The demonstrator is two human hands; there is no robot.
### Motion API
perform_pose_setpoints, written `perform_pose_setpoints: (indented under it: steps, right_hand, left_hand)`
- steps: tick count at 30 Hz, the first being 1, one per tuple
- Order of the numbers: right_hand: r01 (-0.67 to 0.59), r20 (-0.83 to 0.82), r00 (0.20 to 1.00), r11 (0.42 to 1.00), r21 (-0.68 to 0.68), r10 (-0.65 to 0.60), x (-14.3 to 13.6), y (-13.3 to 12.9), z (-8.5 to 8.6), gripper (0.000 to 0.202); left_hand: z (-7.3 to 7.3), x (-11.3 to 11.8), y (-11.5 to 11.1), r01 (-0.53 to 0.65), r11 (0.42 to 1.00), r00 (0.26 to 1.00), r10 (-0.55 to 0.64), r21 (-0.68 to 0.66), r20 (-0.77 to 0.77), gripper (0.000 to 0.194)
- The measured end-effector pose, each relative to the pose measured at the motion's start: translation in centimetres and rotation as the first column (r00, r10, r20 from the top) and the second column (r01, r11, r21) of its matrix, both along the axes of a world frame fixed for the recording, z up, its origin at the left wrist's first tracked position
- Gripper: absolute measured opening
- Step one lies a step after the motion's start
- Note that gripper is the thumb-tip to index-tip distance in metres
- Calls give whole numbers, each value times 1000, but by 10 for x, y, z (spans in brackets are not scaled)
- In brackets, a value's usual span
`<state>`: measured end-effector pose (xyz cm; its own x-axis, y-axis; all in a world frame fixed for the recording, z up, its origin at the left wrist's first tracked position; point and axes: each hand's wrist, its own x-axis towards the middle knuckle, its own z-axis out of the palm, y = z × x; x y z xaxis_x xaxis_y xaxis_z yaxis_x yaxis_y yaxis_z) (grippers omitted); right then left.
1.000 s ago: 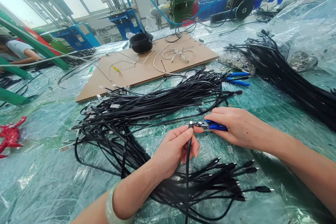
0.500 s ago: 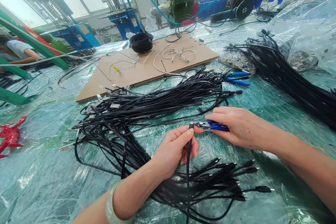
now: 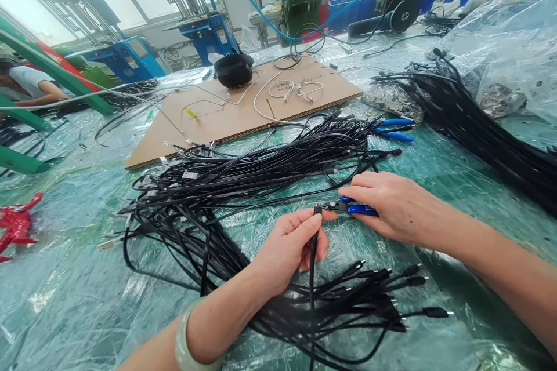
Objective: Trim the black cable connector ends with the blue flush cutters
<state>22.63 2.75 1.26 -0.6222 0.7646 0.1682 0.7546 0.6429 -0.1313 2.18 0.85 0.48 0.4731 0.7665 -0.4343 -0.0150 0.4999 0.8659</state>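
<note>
My left hand [image 3: 292, 243] pinches a black cable [image 3: 312, 295] just below its plug, which points up. In my right hand [image 3: 389, 206] are blue-handled side cutters [image 3: 362, 209], their jaws against the plug's right side. Whether the jaws are fully closed is too small to tell. Under and beside my left hand lies a pile of black cables [image 3: 243, 177], with plug ends [image 3: 387, 295] fanned out at the front. A pale bangle [image 3: 191, 336] circles my left wrist.
Behind the pile, a cardboard sheet [image 3: 243, 113] carries a black case [image 3: 234, 71] and white cables [image 3: 296, 90]. More blue-handled tools [image 3: 395, 130] lie at the pile's right end. Another black cable bundle [image 3: 487, 122] stretches along the right. A person's arm [image 3: 50, 93] shows far left, behind green posts.
My right hand and the cutters have shifted very slightly left at the plug. My left hand keeps the cable in almost the same spot.
</note>
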Motion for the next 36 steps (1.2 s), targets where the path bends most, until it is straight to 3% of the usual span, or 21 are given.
perform_pose_setpoints:
  steps: [7, 16, 28, 36]
  right_hand:
    - [-9, 6, 1000, 1000, 5, 9, 1, 1, -2, 11]
    - [31, 14, 999, 996, -86, -30, 0, -1, 1, 17]
    - [13, 12, 1000, 1000, -26, -13, -2, -1, 0, 19]
    - [38, 37, 999, 995, -93, -35, -1, -1, -1, 17]
  left_hand:
    - [-1, 0, 0, 5, 1000, 1000, -5, 24, -5, 32]
    - [-2, -1, -1, 4, 1000, 1000, -4, 19, -8, 30]
    - [-2, 0, 0, -2, 1000, 1000, 2, 2, -13, 30]
    - [-2, 0, 0, -4, 1000, 1000, 4, 5, -11, 29]
